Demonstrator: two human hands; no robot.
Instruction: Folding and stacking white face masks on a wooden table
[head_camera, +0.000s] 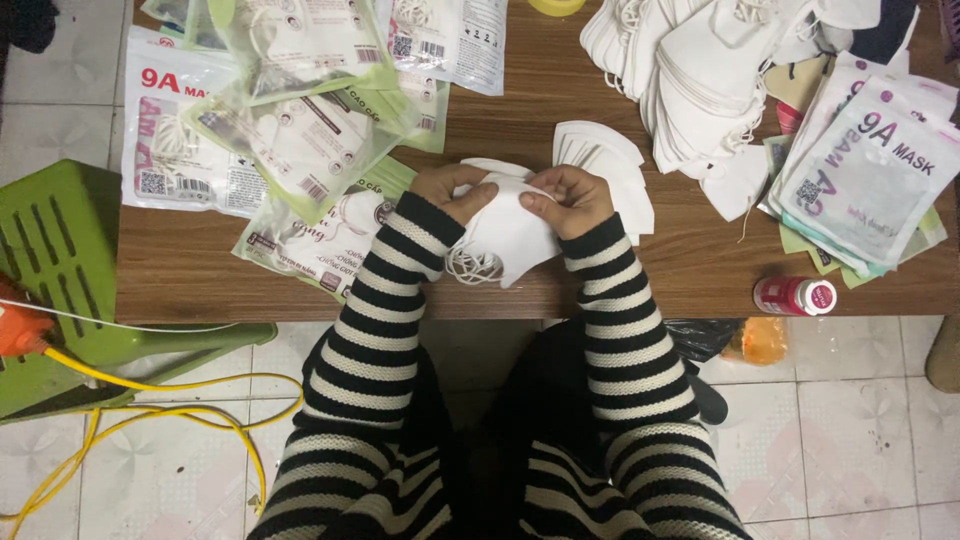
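Head view: we look down on a brown wooden table (620, 275) standing on a pale tiled floor (860, 440). At the table's left sits a green slatted plastic stool (60, 260), with a yellow cable (170, 400) looping over the tiles below it. Both our hands meet at the table's near edge on a stack of white masks (505, 235): the left hand (452, 190) pinches its left side and the right hand (570, 195) its right, fingers closed on the fabric, ear loops dangling at the bottom. Just behind the right hand lies a small fanned pile (610, 160). A big heap of masks (710, 70) fills the far right, flat packets (870, 170) beside it, and green-edged packets (290, 120) spread on the left. A red-and-white bottle (797, 296) lies near the right edge. The heap and far packets are cut off at the top, and we cannot count the masks held.
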